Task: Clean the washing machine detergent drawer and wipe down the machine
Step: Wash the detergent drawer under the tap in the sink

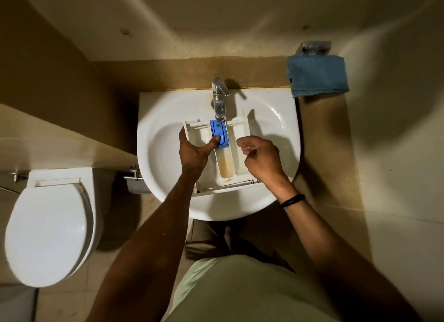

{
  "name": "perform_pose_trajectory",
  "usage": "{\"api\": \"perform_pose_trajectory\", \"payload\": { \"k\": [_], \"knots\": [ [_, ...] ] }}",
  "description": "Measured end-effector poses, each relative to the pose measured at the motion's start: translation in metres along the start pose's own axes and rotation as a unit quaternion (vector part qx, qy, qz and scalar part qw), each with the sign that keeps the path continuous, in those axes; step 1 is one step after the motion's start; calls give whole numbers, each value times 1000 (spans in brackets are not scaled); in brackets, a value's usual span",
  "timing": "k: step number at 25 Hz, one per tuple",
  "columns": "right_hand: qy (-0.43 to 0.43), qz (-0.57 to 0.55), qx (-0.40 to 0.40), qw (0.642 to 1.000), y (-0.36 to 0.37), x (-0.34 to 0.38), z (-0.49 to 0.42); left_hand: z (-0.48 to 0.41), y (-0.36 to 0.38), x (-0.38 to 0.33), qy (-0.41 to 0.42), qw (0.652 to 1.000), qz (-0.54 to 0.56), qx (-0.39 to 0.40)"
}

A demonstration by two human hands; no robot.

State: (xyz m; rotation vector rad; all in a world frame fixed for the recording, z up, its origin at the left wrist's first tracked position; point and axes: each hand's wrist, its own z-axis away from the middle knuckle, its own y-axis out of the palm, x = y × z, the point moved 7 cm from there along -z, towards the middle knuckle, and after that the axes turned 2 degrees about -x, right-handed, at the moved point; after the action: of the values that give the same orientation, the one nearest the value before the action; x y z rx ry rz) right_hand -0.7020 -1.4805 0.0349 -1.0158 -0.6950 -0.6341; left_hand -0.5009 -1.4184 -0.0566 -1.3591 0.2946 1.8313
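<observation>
A white detergent drawer (240,129) lies in the white sink (276,119) under the chrome tap (219,98). Its middle channel holds a blue insert (219,129) and, nearer me, a strip of brownish residue (226,163). My left hand (194,151) grips the drawer's left wall, with the thumb pressed on the blue insert. My right hand (260,157) hovers over the drawer's right compartment, fingers loosely curled and holding nothing I can see. A black band circles my right wrist.
A folded blue cloth (317,76) rests on the ledge behind the sink at the right. A white toilet (48,225) with its lid down stands to the left. A small metal holder (137,180) juts out beside the sink's left edge.
</observation>
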Motion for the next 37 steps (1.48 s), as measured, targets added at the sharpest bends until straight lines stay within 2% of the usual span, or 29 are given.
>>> {"api": "perform_pose_trajectory", "payload": {
  "k": [2, 3, 4, 6, 7, 9, 12, 16, 22, 26, 30, 33, 37],
  "knots": [
    [112, -168, 8, 979, 27, -12, 21, 0, 0, 0, 1, 1000, -4, 0],
    [139, -188, 29, 972, 43, -11, 29, 0, 0, 0, 7, 1000, -7, 1],
    [153, -177, 64, 970, 61, -8, 35, 1, 0, -2, 9, 1000, -9, 1],
    [173, -66, 128, 974, 90, 3, 37, 2, 1, -4, 11, 1000, -5, 2],
    [179, -10, 133, 975, 100, 4, 36, 2, 2, -2, 7, 1000, -1, 2],
    [176, 40, 118, 976, 108, 1, 30, 2, 1, -3, 3, 1000, 0, -2],
    [143, 103, 172, 969, 117, -3, 24, 2, 1, -3, -1, 1000, -15, -4],
    [144, 78, 109, 980, 109, 8, 14, -3, -1, 1, 3, 1000, -29, -9],
    [151, 89, 162, 971, 107, -12, 21, 5, 5, -5, 11, 1000, -26, -8],
    [123, 81, 113, 983, 107, 0, 17, 6, 4, -5, 10, 1000, -24, -7],
    [121, 81, 162, 976, 112, -5, 22, 5, 3, -3, 16, 1000, -20, -3],
    [113, 104, 96, 984, 108, -5, 21, 1, 4, 4, 6, 1000, -9, -5],
    [112, 118, 146, 976, 113, -2, 18, 0, 4, 3, 7, 1000, 4, 4]
  ]
}}
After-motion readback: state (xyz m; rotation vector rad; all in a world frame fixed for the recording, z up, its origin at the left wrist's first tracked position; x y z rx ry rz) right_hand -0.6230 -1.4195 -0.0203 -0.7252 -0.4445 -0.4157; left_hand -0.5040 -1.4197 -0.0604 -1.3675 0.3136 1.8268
